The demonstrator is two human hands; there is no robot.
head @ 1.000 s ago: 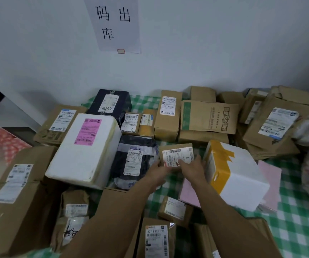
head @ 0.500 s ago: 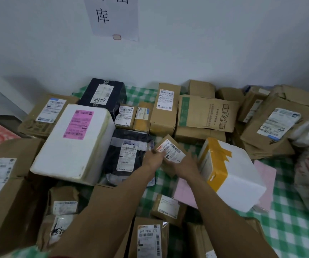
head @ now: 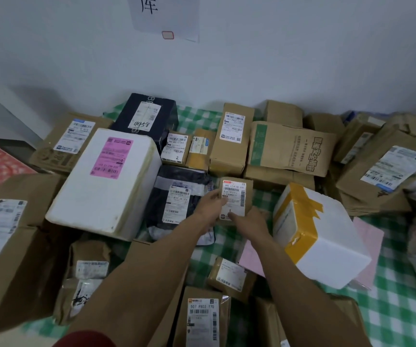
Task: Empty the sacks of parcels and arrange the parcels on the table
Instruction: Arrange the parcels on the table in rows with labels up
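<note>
**A:** Both hands on one item: the small brown parcel point(head: 237, 194), white label facing up, barcode in plain sight.

**B:** How's the grip?

**A:** Clamped on it from two sides. The left hand point(head: 210, 209) holds the left edge with its thumb across the label. The right hand point(head: 250, 220) pinches the lower edge, thumb tip on the label's bottom.

**B:** And where is it?

**A:** Mid-pile over the green-checked tabletop point(head: 402, 309), between the black bag parcel point(head: 176, 204) on the left and the white foam box with yellow tape point(head: 327, 246) on the right. I cannot tell whether its far end touches the cloth.

**B:** Around it?

**A:** Brown cartons point(head: 232, 139) stand in a row at the back, and a big white foam box with a pink label point(head: 106, 181) lies further left. A pink envelope point(head: 369, 236) pokes out from under the taped box.
</note>
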